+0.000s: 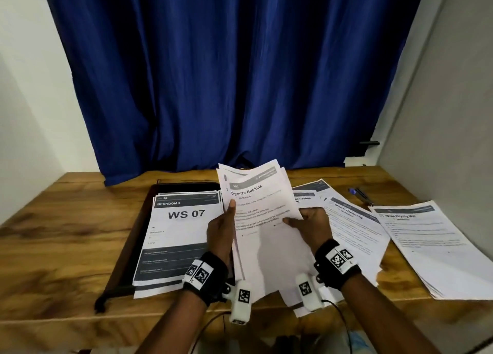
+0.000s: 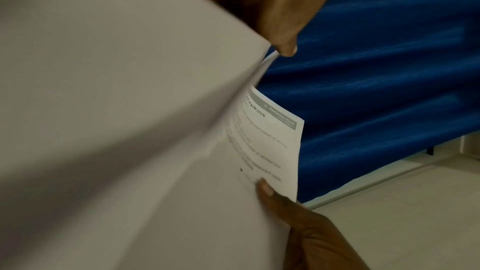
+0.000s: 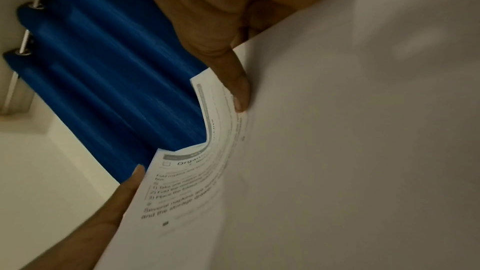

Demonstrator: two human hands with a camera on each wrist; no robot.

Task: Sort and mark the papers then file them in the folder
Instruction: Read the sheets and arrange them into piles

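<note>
Left hand (image 1: 220, 231): thumb pinching the sheaf (image 1: 262, 220) at its left edge.
Right hand (image 1: 310, 220): thumb clamped on the right edge.
Sheaf: raised above the table (image 1: 58, 236), "Organize Napkins" on top.
Folder (image 1: 128, 252): open, left, stack (image 1: 178, 236) inside.

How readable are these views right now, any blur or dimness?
Head view: well lit, the Organize Napkins sheet readable, edges bowed by the wide lens. Left wrist view: dim, near paper a blurred grey smear. Right wrist view: dim too, the curtain streaked, text partly legible.

wooden table (image 1: 66, 228) | folder (image 1: 128, 247), loose papers (image 1: 437, 247), possibly pens (image 1: 360, 193)
</note>
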